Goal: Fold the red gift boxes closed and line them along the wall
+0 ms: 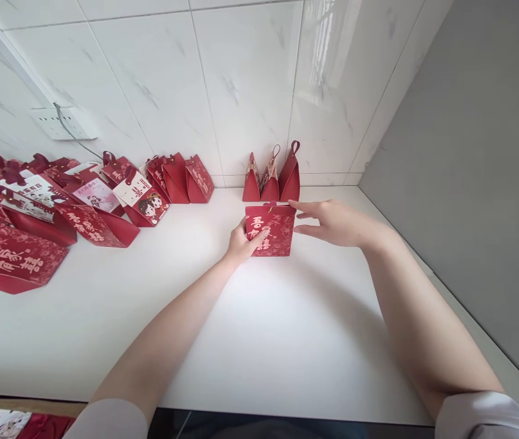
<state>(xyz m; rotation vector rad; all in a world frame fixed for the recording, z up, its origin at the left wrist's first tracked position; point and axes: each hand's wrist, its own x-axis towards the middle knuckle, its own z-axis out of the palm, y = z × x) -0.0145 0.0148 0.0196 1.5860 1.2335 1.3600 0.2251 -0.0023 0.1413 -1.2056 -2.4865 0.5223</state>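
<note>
A red gift box (280, 235) with pale lettering stands on the white table, its printed front facing me. My left hand (244, 241) grips it from the left side, thumb lying across the front. At its upper right corner is my right hand (327, 221), fingers stretched out and apart, the index fingertip touching or nearly touching the top edge. Right behind it, against the wall, three similar red boxes (289, 178) stand side by side with their triangular ends toward me. Ribbon loops rise from two of them.
Many more red gift boxes (16, 256) with ribbons crowd the left of the white table (250, 341). Behind them a grey cable (74, 134) hangs from a wall socket (64, 124). A grey panel (479, 183) borders the right side. More red packaging (7, 424) shows at the lower left.
</note>
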